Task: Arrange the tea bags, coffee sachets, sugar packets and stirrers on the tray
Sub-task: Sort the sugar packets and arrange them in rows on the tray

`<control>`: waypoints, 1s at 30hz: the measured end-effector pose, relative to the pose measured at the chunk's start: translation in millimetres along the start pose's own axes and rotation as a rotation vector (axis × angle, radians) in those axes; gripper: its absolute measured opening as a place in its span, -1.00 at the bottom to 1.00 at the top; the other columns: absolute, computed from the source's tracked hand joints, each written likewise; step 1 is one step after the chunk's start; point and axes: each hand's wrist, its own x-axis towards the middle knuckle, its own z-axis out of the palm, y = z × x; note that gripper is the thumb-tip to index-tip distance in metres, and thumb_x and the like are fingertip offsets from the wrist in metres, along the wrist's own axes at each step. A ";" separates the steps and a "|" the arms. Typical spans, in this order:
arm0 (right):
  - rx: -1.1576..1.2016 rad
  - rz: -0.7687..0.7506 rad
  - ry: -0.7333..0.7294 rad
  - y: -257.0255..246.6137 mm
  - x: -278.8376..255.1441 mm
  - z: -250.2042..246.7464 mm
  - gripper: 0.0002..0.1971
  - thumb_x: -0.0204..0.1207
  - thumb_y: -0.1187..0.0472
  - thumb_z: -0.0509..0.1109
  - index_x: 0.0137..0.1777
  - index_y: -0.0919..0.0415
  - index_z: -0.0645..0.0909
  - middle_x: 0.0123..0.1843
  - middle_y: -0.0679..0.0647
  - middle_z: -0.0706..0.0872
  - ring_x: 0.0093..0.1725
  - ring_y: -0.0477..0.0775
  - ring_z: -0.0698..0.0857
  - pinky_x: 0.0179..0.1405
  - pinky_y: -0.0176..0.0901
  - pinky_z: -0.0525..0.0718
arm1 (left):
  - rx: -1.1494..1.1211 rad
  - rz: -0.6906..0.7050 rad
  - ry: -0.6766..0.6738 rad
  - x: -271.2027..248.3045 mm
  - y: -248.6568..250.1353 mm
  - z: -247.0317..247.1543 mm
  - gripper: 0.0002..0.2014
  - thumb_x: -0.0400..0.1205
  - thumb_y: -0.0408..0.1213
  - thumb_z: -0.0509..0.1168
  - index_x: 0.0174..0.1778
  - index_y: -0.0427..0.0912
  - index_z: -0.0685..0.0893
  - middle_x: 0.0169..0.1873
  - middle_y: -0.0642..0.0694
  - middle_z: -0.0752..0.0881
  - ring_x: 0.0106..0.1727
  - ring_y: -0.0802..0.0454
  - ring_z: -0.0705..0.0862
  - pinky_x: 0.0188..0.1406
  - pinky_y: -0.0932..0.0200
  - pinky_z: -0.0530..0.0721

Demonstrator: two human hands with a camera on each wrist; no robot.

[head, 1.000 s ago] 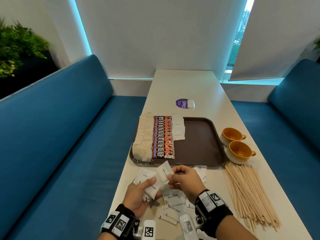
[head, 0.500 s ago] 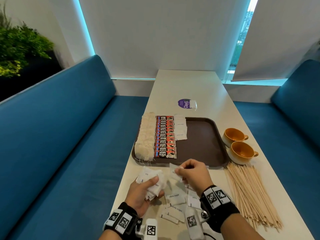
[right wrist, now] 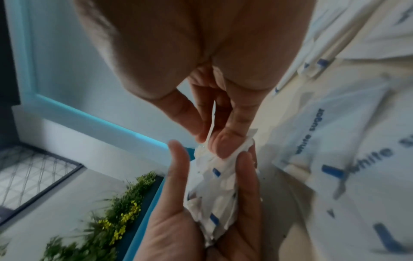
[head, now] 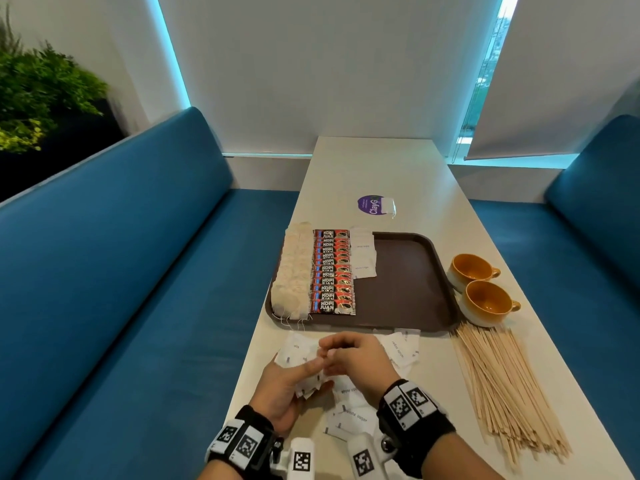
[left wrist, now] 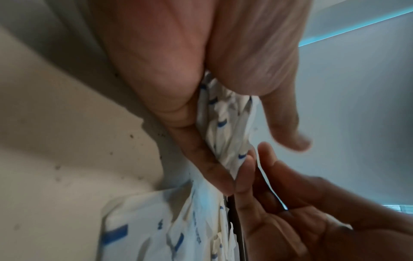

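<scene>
On the brown tray (head: 408, 292) lie a row of tea bags (head: 292, 271), a row of coffee sachets (head: 332, 271) and a few sugar packets (head: 362, 254). In front of the tray my left hand (head: 313, 367) holds a stack of white sugar packets (head: 299, 351) (left wrist: 225, 127) (right wrist: 216, 190), its thumb lifted off it. My right hand (head: 332, 351) pinches one sugar packet (right wrist: 210, 127) between thumb and forefinger, right at the stack's edge. Loose sugar packets (head: 349, 417) lie on the table under my hands. The wooden stirrers (head: 498, 386) lie in a pile to the right.
Two orange cups (head: 485, 289) stand to the right of the tray, just behind the stirrers. A purple sticker (head: 370, 204) sits on the table beyond the tray. Blue benches (head: 138, 271) run along both sides of the narrow table.
My right hand, pinching a sugar packet, has moved left and met the stack in my left hand. The left hand has stayed in place.
</scene>
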 end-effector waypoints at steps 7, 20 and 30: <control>-0.133 -0.097 0.139 3.9 -4.5 -21.5 -0.79 0.48 0.46 0.50 -0.06 0.14 0.84 -0.17 0.07 0.85 -0.32 -0.04 0.67 -0.32 -0.25 0.66 | 0.102 -0.044 0.009 -0.6 -1.4 -5.0 -0.46 0.42 -0.48 0.57 0.35 -0.40 0.66 0.08 -0.50 0.80 -0.14 -0.31 0.85 -0.19 -0.22 0.83; -0.234 -0.098 -0.028 9.1 -14.7 -27.1 -0.60 0.32 0.48 0.69 0.12 0.10 0.86 -0.03 0.06 0.89 -0.20 0.10 0.86 -0.10 -0.19 0.82 | -0.058 0.009 0.079 -6.0 3.5 6.7 -0.62 0.63 -0.44 0.41 0.37 -0.43 0.64 0.14 -0.52 0.78 -0.25 -0.29 0.83 -0.48 0.02 0.79; -0.145 -0.075 -0.083 15.0 -10.1 -30.4 -0.66 0.32 0.54 0.67 0.05 0.21 0.87 0.02 0.20 0.84 -0.21 0.14 0.85 -0.03 -0.03 0.86 | -0.082 -0.002 0.133 -7.9 6.2 10.1 -0.60 0.62 -0.32 0.43 0.35 -0.40 0.66 0.14 -0.49 0.79 0.07 -0.45 0.78 -0.37 -0.02 0.79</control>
